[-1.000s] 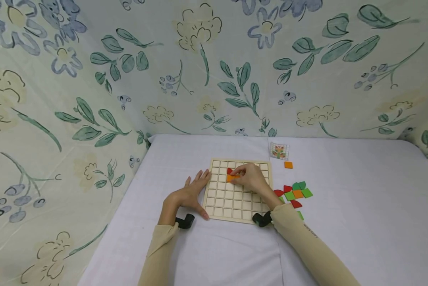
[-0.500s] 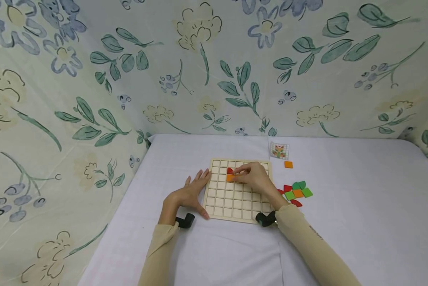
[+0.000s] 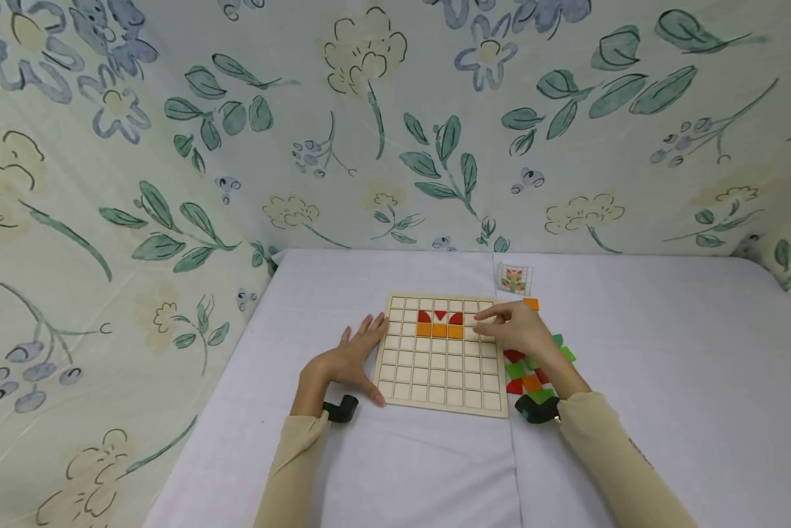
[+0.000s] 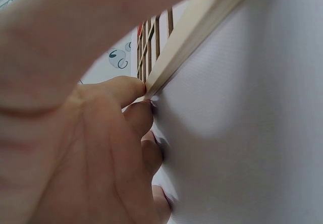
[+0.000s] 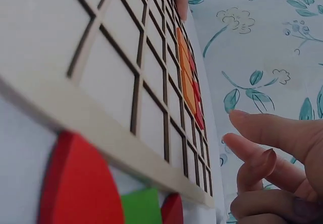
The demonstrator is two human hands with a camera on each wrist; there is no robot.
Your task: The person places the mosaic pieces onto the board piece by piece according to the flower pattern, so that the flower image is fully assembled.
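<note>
A wooden grid board [image 3: 438, 363] lies flat on the white-covered table. Three orange square tiles [image 3: 439, 331] fill a row of cells near its far side. Above them sit two red curved tiles [image 3: 456, 318] with a red triangle [image 3: 440, 315] between. My left hand [image 3: 351, 361] rests spread along the board's left edge, fingertips and thumb touching it. Over the board's right side hovers my right hand [image 3: 521, 331], thumb and forefinger held apart. In the right wrist view nothing shows between that thumb [image 5: 257, 125] and the fingers.
Right of the board lie several loose red, green and orange tiles [image 3: 516, 371], partly behind the right forearm. A small pattern card [image 3: 514, 279] lies farther back, with an orange square tile [image 3: 531, 303] beside it. A flowered cloth [image 3: 369, 147] hangs behind the table.
My right hand has moved right, away from the orange and red tiles, bringing the triangle and the right-hand tiles into view. The left hand has stayed on the board's edge.
</note>
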